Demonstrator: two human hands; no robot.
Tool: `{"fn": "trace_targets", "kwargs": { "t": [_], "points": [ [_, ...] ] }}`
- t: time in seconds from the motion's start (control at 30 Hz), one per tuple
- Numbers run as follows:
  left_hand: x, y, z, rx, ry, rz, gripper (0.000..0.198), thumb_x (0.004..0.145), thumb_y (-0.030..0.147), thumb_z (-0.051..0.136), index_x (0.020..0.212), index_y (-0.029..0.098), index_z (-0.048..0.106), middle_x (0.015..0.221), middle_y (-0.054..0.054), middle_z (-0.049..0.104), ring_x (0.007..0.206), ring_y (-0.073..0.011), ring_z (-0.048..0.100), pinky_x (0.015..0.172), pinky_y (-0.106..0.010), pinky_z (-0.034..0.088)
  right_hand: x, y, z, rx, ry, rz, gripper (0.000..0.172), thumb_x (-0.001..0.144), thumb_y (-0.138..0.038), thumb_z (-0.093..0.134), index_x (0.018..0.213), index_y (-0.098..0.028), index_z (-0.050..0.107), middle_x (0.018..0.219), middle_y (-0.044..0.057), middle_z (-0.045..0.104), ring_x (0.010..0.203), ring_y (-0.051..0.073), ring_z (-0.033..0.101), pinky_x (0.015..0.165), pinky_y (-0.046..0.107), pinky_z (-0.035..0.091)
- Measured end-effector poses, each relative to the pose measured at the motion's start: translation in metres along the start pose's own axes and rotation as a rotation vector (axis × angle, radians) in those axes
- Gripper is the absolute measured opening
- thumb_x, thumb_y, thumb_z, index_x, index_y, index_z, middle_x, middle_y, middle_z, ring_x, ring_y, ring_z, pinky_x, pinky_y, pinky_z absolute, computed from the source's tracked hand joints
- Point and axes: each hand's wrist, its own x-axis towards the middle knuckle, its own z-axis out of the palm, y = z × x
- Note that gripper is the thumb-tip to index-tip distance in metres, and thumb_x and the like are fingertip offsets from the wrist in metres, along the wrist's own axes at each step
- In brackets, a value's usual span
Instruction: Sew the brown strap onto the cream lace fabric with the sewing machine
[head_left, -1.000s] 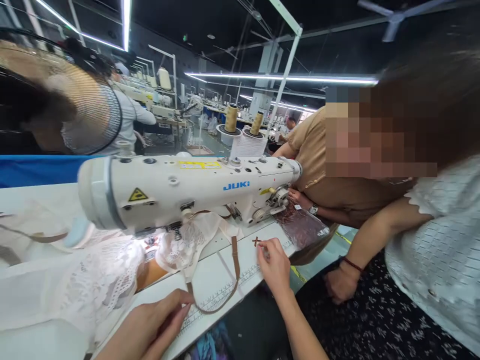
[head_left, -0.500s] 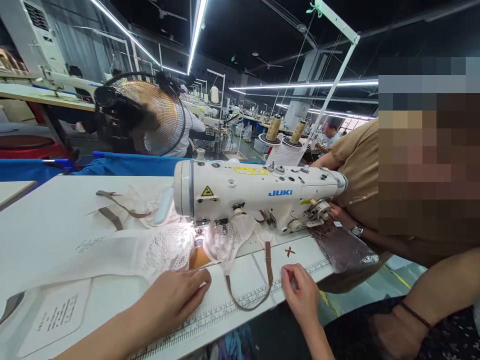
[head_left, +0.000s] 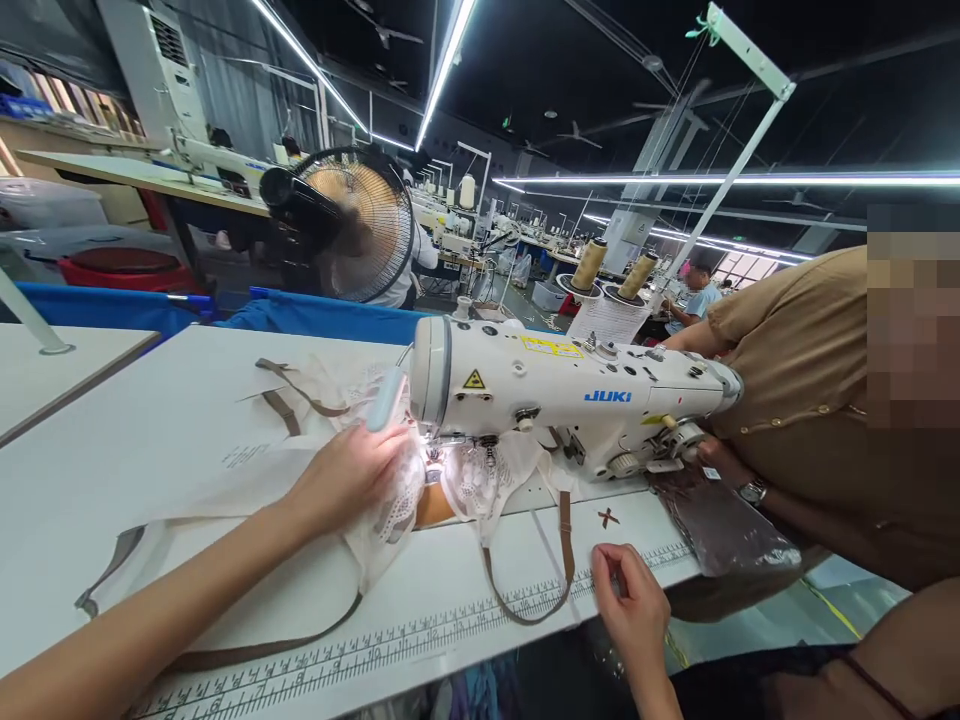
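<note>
A white sewing machine stands over a pale lace bra, whose lace and an orange-brown patch show under the lit needle area. My left hand rests on the lace left of the needle, fingers drawn together; their tips are partly hidden. Just above them is a pale blue, flat-sided object; whether they touch it is unclear. My right hand is at the table's front edge, thumb and forefinger pinched; anything between them is too small to see. A small brown bow lies beyond it.
A brown strap loops over the printed ruler along the front edge. To the right, a person in a brown shirt stands beside a clear bag of dark pieces. A large fan is behind the table.
My left hand has moved from the front edge up to the lace beside the needle. The bra's left side has shifted, and a brown strap now lies along the ruler. The view has swung left.
</note>
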Motion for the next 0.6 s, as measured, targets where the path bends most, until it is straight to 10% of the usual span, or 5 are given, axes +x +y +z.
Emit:
{"fn": "trace_targets", "kwargs": {
  "t": [0.6],
  "points": [
    [0.009,-0.015,0.037,0.046,-0.018,-0.129,0.037,0.102,0.024,0.035,0.116,0.02,0.068,0.095,-0.011,0.072,0.093,-0.028,0.063,0.094,-0.045,0.046,-0.001,0.005,0.001,0.024,-0.009,0.001,0.028,0.105,-0.039,0.053,0.087,-0.02,0.065,0.072,-0.001,0.064,0.059,0.01,0.059,0.063,0.02,0.045]
  ]
}}
